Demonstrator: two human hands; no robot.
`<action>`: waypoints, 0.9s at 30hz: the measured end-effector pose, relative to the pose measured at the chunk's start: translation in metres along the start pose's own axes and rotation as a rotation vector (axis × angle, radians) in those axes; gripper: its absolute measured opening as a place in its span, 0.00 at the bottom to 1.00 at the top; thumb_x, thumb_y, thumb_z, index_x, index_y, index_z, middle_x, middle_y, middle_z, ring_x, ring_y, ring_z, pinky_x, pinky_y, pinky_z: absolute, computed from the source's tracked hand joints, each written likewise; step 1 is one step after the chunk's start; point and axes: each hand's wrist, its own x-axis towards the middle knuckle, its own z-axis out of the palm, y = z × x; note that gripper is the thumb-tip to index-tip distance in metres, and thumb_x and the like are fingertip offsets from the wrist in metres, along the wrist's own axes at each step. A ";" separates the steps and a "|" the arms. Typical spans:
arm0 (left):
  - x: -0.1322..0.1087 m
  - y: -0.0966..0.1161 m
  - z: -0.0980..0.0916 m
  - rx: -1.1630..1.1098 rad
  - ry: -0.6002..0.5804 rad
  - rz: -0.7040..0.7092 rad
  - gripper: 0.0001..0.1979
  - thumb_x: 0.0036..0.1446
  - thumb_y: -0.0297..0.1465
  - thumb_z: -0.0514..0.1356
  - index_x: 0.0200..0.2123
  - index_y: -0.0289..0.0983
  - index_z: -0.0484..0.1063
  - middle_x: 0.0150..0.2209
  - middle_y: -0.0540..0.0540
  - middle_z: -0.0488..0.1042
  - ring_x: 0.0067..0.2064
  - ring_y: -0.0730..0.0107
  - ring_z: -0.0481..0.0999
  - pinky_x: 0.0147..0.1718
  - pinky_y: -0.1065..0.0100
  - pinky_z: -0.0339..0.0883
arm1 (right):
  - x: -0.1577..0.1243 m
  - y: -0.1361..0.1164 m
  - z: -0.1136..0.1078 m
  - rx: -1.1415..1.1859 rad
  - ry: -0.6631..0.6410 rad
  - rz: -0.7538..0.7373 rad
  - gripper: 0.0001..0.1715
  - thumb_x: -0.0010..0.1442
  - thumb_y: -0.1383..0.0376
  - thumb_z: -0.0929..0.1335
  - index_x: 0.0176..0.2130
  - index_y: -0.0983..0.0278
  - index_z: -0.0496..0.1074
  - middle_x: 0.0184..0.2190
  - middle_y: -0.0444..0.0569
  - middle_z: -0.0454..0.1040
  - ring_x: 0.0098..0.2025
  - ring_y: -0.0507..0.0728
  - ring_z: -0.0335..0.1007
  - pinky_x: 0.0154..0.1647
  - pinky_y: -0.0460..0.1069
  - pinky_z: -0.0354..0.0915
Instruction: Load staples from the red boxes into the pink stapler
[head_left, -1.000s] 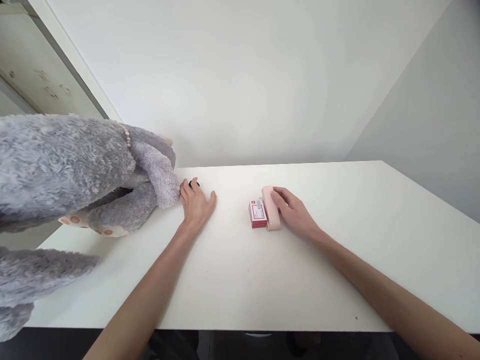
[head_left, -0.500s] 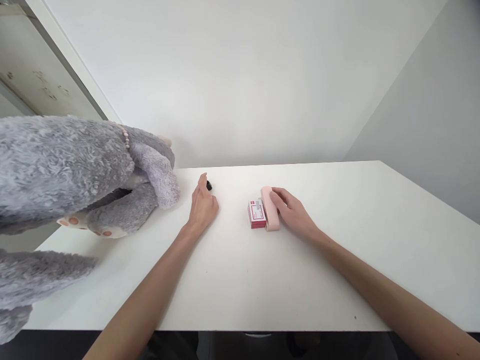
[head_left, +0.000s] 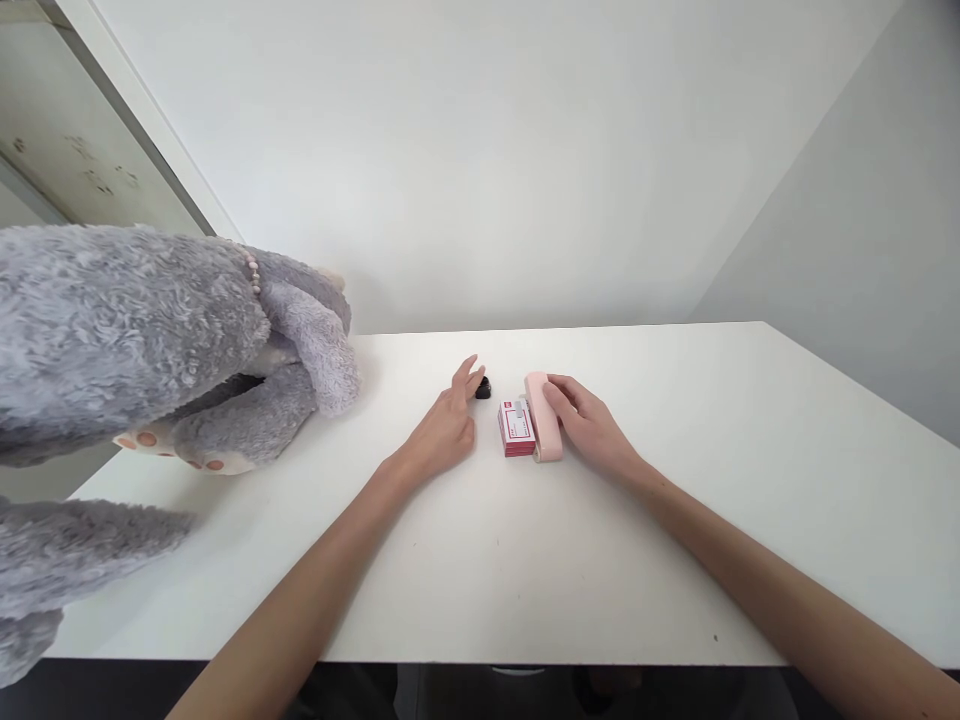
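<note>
My left hand (head_left: 448, 425) lies low over the table with fingers stretched forward, their tips beside a small black object (head_left: 484, 388), apparently touching its left side. What that object is, I cannot make out. My right hand (head_left: 592, 425) has its thumb and fingers closed on a pink stapler (head_left: 546, 420), which rests lengthwise on the table. Against the stapler's left side sits a stack of small red-and-white boxes (head_left: 517, 428), a label on the top one. The black object lies just behind and left of these boxes.
On the left, a large grey plush toy (head_left: 127, 320) with a bead string leans over the white table (head_left: 637, 590). Behind the table rises a plain wall (head_left: 525, 160). The table's front edge runs close before me.
My left hand has slid right, and the black object has moved right with it, closer to the boxes. My right hand, the stapler and the boxes have stayed in place.
</note>
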 end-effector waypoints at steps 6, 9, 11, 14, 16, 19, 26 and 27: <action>-0.002 0.016 -0.001 -0.150 -0.082 0.016 0.47 0.56 0.18 0.48 0.74 0.45 0.32 0.74 0.41 0.55 0.69 0.56 0.65 0.65 0.48 0.62 | 0.001 0.003 0.000 0.000 0.000 -0.005 0.27 0.70 0.45 0.62 0.58 0.56 0.71 0.59 0.50 0.75 0.58 0.62 0.71 0.55 0.56 0.68; -0.002 0.014 -0.001 -0.141 0.001 -0.093 0.42 0.58 0.20 0.48 0.73 0.47 0.40 0.71 0.43 0.60 0.63 0.55 0.73 0.61 0.47 0.66 | 0.000 0.002 0.000 0.004 -0.005 0.005 0.27 0.70 0.45 0.62 0.58 0.56 0.71 0.59 0.49 0.75 0.57 0.61 0.71 0.55 0.56 0.68; -0.001 0.010 0.000 -0.114 0.056 -0.153 0.39 0.58 0.21 0.49 0.71 0.46 0.44 0.67 0.43 0.68 0.63 0.54 0.72 0.61 0.47 0.65 | 0.000 0.001 0.000 0.004 -0.006 0.008 0.26 0.70 0.45 0.62 0.58 0.55 0.71 0.59 0.49 0.75 0.58 0.61 0.71 0.55 0.55 0.68; 0.001 0.005 0.003 -0.110 0.074 -0.182 0.37 0.58 0.21 0.50 0.69 0.46 0.49 0.60 0.45 0.76 0.65 0.57 0.70 0.62 0.48 0.64 | 0.000 0.000 0.000 0.000 -0.007 0.011 0.26 0.70 0.45 0.61 0.58 0.55 0.71 0.59 0.49 0.75 0.58 0.61 0.71 0.55 0.56 0.68; 0.001 0.005 0.004 -0.140 0.045 -0.175 0.37 0.57 0.21 0.50 0.69 0.46 0.48 0.59 0.45 0.77 0.65 0.58 0.70 0.62 0.49 0.64 | 0.000 0.000 0.000 -0.003 -0.005 0.012 0.26 0.70 0.45 0.61 0.58 0.55 0.71 0.59 0.49 0.75 0.58 0.62 0.71 0.55 0.56 0.68; 0.001 0.007 0.005 -0.179 -0.015 -0.165 0.37 0.58 0.21 0.50 0.69 0.45 0.46 0.62 0.43 0.74 0.66 0.57 0.69 0.62 0.49 0.63 | 0.000 0.000 0.000 -0.006 -0.002 0.012 0.26 0.70 0.45 0.61 0.58 0.56 0.71 0.59 0.49 0.75 0.58 0.61 0.71 0.56 0.56 0.67; 0.002 0.006 0.007 -0.194 -0.053 -0.133 0.38 0.57 0.22 0.50 0.70 0.43 0.46 0.62 0.41 0.73 0.70 0.57 0.63 0.65 0.48 0.60 | 0.001 0.000 0.000 -0.010 0.001 0.019 0.26 0.70 0.46 0.61 0.58 0.56 0.71 0.60 0.50 0.74 0.58 0.62 0.71 0.56 0.56 0.68; 0.002 0.006 0.007 -0.194 -0.055 -0.130 0.38 0.57 0.22 0.50 0.70 0.43 0.46 0.62 0.41 0.73 0.70 0.57 0.63 0.65 0.48 0.60 | 0.001 0.000 0.000 -0.010 0.002 0.017 0.26 0.70 0.46 0.61 0.58 0.56 0.71 0.59 0.50 0.75 0.57 0.61 0.71 0.55 0.56 0.68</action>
